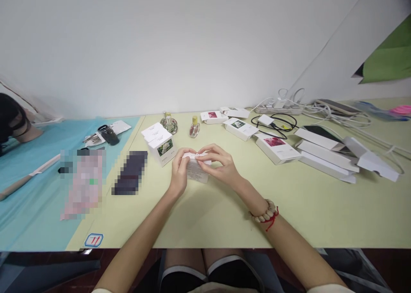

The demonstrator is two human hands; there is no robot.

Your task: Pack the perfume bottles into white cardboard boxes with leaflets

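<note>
A small white carton [197, 171] stands on the pale green table [205, 211], held between both my hands. My left hand [179, 171] grips its left side with curled fingers. My right hand [218, 161] pinches the top flap from the right; a bead bracelet with a red string sits on that wrist. Just behind to the left stands another white carton with a flower picture [163, 147]. Two small glass perfume bottles [169, 122] [194, 127] stand farther back.
Several flat white cartons [276, 148] [240, 128] lie at the back right, with a power strip and cables [279, 109] and stacked white boxes [324, 154]. Left lies a blue mat [32, 190] with a comb [28, 175], blurred items and a black object [109, 134].
</note>
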